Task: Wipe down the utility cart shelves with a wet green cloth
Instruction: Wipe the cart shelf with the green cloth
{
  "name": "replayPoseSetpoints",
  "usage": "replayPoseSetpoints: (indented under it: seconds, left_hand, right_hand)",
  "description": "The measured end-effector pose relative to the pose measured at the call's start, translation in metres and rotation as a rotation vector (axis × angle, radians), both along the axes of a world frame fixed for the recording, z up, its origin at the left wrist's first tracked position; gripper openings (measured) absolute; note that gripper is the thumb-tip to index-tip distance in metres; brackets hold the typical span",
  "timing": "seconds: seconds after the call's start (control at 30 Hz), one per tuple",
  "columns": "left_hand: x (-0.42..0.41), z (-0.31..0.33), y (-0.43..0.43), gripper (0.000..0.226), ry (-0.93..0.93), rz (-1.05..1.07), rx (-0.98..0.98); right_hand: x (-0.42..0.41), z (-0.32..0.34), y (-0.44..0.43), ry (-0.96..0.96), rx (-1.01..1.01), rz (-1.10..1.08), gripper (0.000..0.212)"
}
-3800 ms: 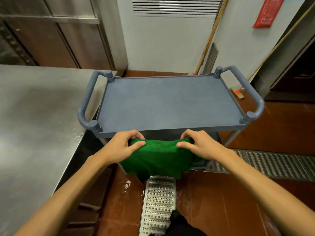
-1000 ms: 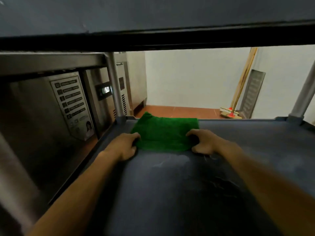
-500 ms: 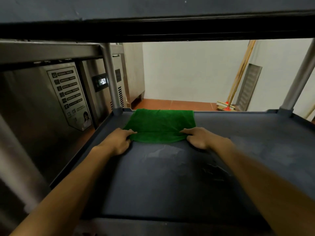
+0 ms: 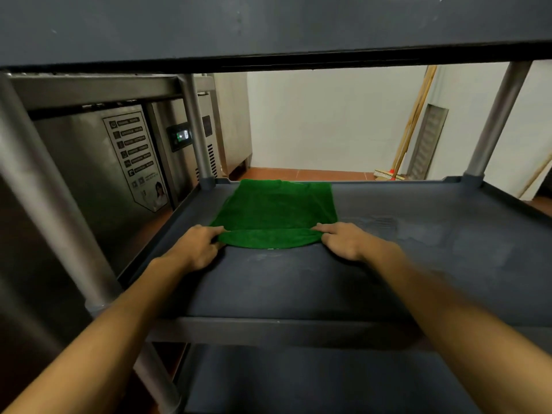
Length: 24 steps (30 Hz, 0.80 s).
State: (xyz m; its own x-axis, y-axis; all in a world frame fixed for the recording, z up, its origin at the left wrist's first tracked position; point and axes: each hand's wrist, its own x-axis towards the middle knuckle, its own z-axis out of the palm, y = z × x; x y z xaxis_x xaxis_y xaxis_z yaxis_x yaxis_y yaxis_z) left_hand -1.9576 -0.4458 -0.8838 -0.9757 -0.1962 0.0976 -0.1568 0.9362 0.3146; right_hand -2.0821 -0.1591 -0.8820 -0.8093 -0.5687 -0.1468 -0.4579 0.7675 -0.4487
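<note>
A green cloth (image 4: 276,212) lies spread flat on the far left part of the cart's dark grey middle shelf (image 4: 418,264). My left hand (image 4: 197,248) pinches the cloth's near left corner. My right hand (image 4: 342,239) pinches its near right corner. The cloth's near edge is rolled up slightly between both hands. Wet streaks show on the shelf to the right of the cloth. The underside of the top shelf (image 4: 268,25) fills the upper view, and a lower shelf (image 4: 313,383) shows beneath.
Grey metal cart posts stand at the near left (image 4: 44,198), far left (image 4: 195,130) and far right (image 4: 495,121). A steel refrigerated counter (image 4: 119,162) stands close on the left. A broom (image 4: 400,162) and a vent panel lean on the white wall behind.
Earlier I held the cloth in front of the cart's top shelf. In the last second both hands have drawn the cloth's near edge toward me along the middle shelf, and the cloth lies flatter.
</note>
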Motion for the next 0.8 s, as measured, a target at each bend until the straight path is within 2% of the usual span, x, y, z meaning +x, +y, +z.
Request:
replayPoseSetpoints:
  seconds: [0.27, 0.4, 0.53, 0.8]
  left_hand:
    - [0.046, 0.007, 0.006, 0.041, -0.054, 0.023, -0.018]
    - [0.061, 0.021, 0.004, 0.014, -0.096, -0.008, -0.035]
    - [0.073, 0.032, 0.003, 0.013, -0.096, -0.039, -0.094]
    - [0.11, 0.035, 0.008, 0.007, -0.022, -0.181, -0.076]
  right_hand:
    - [0.04, 0.014, 0.021, 0.029, 0.047, 0.023, 0.045]
    - [0.058, 0.011, 0.035, 0.127, 0.038, 0.059, 0.044]
    - [0.074, 0.01, 0.046, 0.2, 0.063, 0.095, 0.041]
    - [0.102, 0.021, 0.06, 0.299, 0.049, 0.152, 0.038]
